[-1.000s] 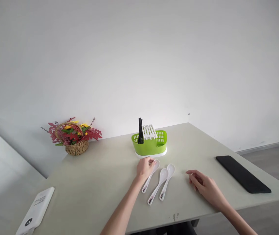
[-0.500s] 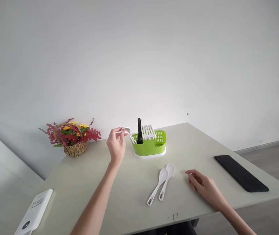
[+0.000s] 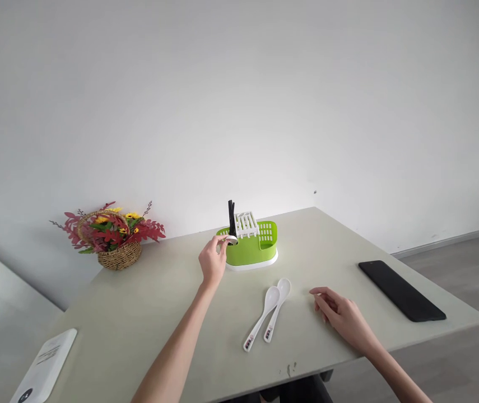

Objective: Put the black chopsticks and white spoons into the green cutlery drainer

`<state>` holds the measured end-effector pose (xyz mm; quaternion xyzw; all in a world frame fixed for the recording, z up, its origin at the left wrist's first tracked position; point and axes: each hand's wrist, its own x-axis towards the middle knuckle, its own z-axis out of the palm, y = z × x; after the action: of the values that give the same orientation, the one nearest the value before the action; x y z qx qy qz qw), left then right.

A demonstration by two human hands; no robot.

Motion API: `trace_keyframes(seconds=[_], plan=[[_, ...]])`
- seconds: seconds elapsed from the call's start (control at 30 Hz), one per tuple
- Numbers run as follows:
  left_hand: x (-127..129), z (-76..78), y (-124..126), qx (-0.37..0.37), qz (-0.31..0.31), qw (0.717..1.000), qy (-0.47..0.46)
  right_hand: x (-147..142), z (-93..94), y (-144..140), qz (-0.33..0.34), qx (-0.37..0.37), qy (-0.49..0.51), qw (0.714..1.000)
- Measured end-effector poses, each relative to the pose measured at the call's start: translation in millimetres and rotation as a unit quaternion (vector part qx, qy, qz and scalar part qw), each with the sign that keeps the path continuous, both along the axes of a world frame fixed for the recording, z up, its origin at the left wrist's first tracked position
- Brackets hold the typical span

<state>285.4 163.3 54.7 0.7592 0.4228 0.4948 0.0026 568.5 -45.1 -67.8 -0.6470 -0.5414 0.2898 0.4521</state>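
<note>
The left hand (image 3: 213, 262) is at the left end of the green caddy (image 3: 251, 252), its fingers pinched on the bowl of a white spoon (image 3: 231, 240) that sits at the caddy's rim beside the black chopsticks (image 3: 231, 217) standing upright in that end; the spoon's handle is hidden, so how deep it sits cannot be told. A white rack (image 3: 245, 223) rises from the caddy's middle. The right hand (image 3: 340, 314) rests on the bench (image 3: 147, 313) at four o'clock from the caddy, fingers loosely curled and holding nothing. Between the two hands, at six o'clock from the caddy, two white spoons (image 3: 269, 310) lie side by side, bowls toward the caddy and touching. A black phone (image 3: 401, 289) lies at three o'clock from the right hand, well apart. A flower basket (image 3: 111, 238) stands at nine o'clock from the caddy, and a white box (image 3: 43, 364) lies at the bench's near left edge.
</note>
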Motion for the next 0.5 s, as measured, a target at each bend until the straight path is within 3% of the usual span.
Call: trace_keyframes(seconds=[0.17,0.3,0.5], plan=[[-3.1,-8.3,3.8,0.045,0.020,0.998,0.038,0.1,0.8,0.4,-0.002,0.004,-0.005,1.000],[-9.7,-10.3,1.9,0.043,-0.001,0.998,0.048,0.1,0.5,0.0,0.000,0.001,-0.001,1.000],[-14.2,-21.8,-32.4,0.066,-0.030,0.997,-0.017,-0.4,0.6,0.1,-0.001,-0.001,0.005,1.000]])
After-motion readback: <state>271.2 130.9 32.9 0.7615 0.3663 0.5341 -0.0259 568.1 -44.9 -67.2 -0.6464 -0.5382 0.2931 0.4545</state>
